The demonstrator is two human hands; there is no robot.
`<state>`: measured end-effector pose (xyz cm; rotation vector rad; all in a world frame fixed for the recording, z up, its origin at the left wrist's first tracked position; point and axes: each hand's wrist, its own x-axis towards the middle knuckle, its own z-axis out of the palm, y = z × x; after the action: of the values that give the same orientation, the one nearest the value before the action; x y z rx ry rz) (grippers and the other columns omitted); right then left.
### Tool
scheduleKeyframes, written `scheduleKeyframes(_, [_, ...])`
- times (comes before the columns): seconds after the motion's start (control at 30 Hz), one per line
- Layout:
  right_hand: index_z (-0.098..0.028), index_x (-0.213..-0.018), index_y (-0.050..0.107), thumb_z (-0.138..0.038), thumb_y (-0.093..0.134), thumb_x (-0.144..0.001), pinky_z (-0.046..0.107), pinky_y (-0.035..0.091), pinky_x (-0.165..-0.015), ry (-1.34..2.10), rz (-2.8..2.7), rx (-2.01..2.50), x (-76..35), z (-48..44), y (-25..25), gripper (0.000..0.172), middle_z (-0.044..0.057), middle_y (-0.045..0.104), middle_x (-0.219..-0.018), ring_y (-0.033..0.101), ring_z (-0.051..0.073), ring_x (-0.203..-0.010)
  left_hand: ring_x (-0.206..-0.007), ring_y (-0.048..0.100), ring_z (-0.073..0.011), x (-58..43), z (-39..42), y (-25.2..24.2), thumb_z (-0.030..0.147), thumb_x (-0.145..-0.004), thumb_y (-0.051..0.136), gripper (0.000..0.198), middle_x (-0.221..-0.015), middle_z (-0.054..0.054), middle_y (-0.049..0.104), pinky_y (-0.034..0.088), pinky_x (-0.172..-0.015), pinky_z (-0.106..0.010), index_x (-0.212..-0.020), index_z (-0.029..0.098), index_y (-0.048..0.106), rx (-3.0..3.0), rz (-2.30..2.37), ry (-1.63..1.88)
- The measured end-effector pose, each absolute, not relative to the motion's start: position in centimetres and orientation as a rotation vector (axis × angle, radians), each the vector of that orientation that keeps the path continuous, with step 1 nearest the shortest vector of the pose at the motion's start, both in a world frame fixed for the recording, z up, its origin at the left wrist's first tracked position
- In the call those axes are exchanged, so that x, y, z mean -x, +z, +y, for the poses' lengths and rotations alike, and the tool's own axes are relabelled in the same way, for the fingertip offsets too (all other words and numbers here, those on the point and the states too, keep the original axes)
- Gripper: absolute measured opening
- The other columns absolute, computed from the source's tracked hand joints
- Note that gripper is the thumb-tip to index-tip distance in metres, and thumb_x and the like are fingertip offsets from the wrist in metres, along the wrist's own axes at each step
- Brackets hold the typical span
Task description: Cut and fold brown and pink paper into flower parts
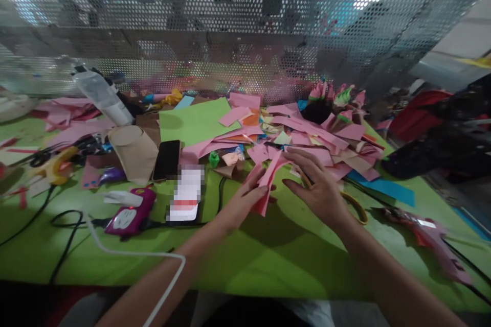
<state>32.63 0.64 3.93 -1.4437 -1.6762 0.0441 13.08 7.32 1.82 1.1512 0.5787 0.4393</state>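
Observation:
A folded strip of pink paper [267, 195] stands upright over the green table, gripped between the thumb and fingers of my left hand [251, 194]. Just to its right, my right hand [316, 184] has its thumb and fingers apart, the fingertips close to the paper's upper edge; whether they touch it I cannot tell. A yellow ring-shaped thing [356, 208] lies beside my right wrist, partly covered by the arm. Behind both hands spreads a heap of pink paper scraps [307, 130].
A pink glue gun [435, 242] with a cord lies right; a yellow glue gun [57, 168] lies left. Two phones [168, 160], a magenta power strip [130, 214] with cables, a brown paper roll [132, 150] and a clear bottle [103, 96] occupy the left. A perforated metal screen [230, 46] stands behind.

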Motion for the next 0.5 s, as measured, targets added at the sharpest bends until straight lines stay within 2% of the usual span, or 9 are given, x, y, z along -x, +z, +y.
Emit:
scheduleKeyframes(0.17, [-0.03,-0.125,0.059,-0.017,0.058,-0.089,0.048,0.049,-0.103,0.077,-1.66,1.452,-32.6,0.6,3.7,0.038,0.008,0.063,-0.129,0.058,0.025,-0.124,-0.116,0.062,-0.0289,-12.8,7.5,2.5,0.033,-0.082,0.067,0.077,-0.141,-0.013,0.056,0.047,-0.1,-0.048,-0.152,0.03,0.034,-1.047,0.543,0.412])
scheduleKeyframes(0.3, [-0.027,-0.101,0.065,-0.011,0.055,-0.086,0.046,0.052,-0.097,0.073,-1.642,1.438,-32.9,0.6,3.5,0.024,0.007,0.069,-0.119,0.063,0.025,-0.116,-0.107,0.067,-0.0272,-13.0,7.9,2.1,0.029,-0.082,0.059,0.062,-0.126,-0.011,0.067,0.051,-0.092,-0.043,-0.143,0.024,0.048,-0.933,0.548,0.447])
scheduleKeyframes(0.4, [-0.025,-0.088,0.064,-0.006,0.051,-0.081,0.044,0.054,-0.092,0.041,-1.624,1.455,-33.3,0.7,3.5,0.024,0.008,0.07,-0.118,0.064,0.025,-0.113,-0.1,0.069,-0.0252,-13.2,8.4,1.8,0.029,-0.081,0.058,0.05,-0.108,-0.009,0.073,0.053,-0.089,-0.038,-0.13,0.017,0.059,-0.801,0.612,0.55])
scheduleKeyframes(0.5, [-0.024,-0.082,0.063,-0.005,0.049,-0.078,0.046,0.052,-0.095,0.014,-1.588,1.469,-33.8,0.9,3.4,0.024,0.008,0.068,-0.121,0.062,0.026,-0.117,-0.094,0.07,-0.0235,-13.1,9.0,1.8,0.028,-0.077,0.061,0.043,-0.098,-0.007,0.075,0.054,-0.087,-0.035,-0.117,0.016,0.063,-0.685,0.647,0.615])
